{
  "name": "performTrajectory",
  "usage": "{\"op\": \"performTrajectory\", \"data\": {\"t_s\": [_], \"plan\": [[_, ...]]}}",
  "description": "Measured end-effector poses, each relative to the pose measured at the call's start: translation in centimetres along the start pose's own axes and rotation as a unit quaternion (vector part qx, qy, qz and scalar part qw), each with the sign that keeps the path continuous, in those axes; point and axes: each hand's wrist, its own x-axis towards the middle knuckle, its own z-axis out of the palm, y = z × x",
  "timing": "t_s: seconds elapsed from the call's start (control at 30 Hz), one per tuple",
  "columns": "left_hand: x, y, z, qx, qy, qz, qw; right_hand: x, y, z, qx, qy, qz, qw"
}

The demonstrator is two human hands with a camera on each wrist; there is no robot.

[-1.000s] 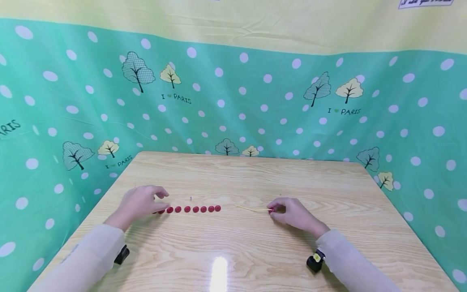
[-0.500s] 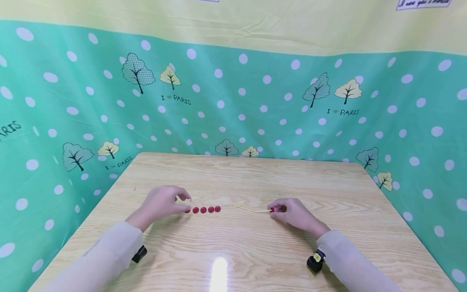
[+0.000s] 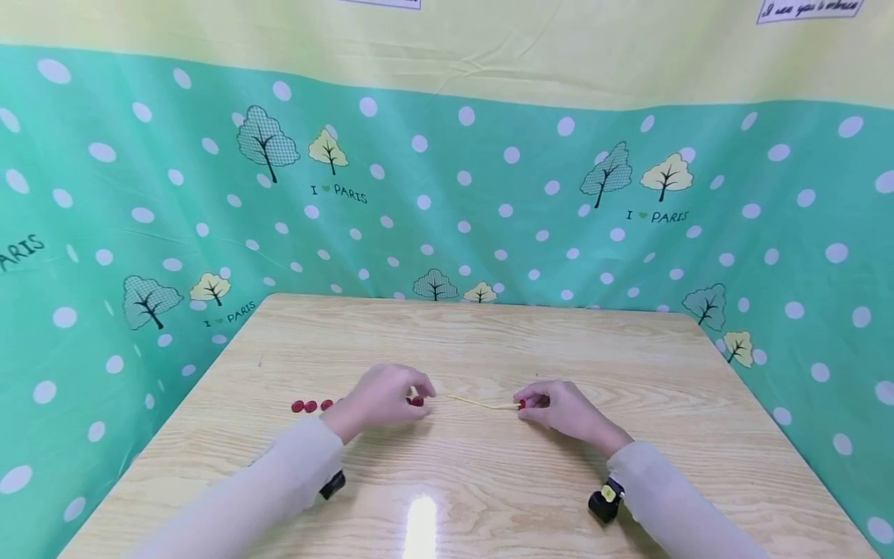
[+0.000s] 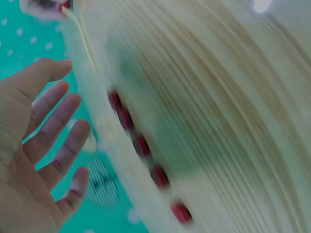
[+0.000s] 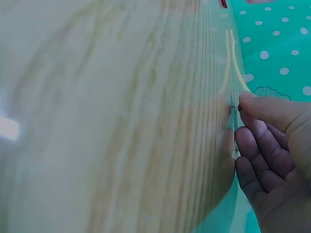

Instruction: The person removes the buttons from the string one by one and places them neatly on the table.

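Note:
Small round red beads [image 3: 310, 406] lie in a row on the table, partly hidden behind my left hand [image 3: 382, 394]. That hand hovers over the row's right end, thumb and fingers apart. In the left wrist view its fingers are loosely bent with nothing between them, beside several beads [image 4: 141, 145]. My right hand [image 3: 562, 407] pinches another red bead [image 3: 521, 404] between thumb and forefinger. From the pinch a thin yellow string [image 3: 482, 404] runs left along the table. The right wrist view shows the string [image 5: 235, 60] leading to the fingertips, which mostly cover the bead.
The wood-grain table [image 3: 489, 497] reflects a bright light near its front. A green dotted curtain [image 3: 447, 194] hangs behind and at both sides. A black wrist camera [image 3: 604, 503] sits under the right sleeve, another [image 3: 333, 484] under the left.
My left hand has swept right along the bead row, uncovering the beads at the left end and covering those farther right. The right hand stays in place with its bead and string.

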Motion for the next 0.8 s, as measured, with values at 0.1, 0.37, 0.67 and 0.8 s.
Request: {"op": "performTrajectory", "data": {"t_s": [0.1,0.37,0.67,0.8], "plan": [[1.5,1.9,1.3,-0.009,-0.009,0.017,0.9998,0.0,0.1,0.2,-0.001,-0.001,0.006,1.0000],[4.6,6.1,3.8,-0.023,0.009,0.014,0.9996,0.1,0.3,0.4,0.004,-0.002,-0.004,1.0000],[7.0,7.4,5.7,-0.081,0.011,-0.023,0.9964,0.1,0.3,0.2,0.033,-0.001,-0.010,0.9994],[7.6,7.5,6.1,-0.137,-0.004,-0.060,0.9887,0.0,0.3,0.1,0.037,0.009,-0.012,0.9992]]}}
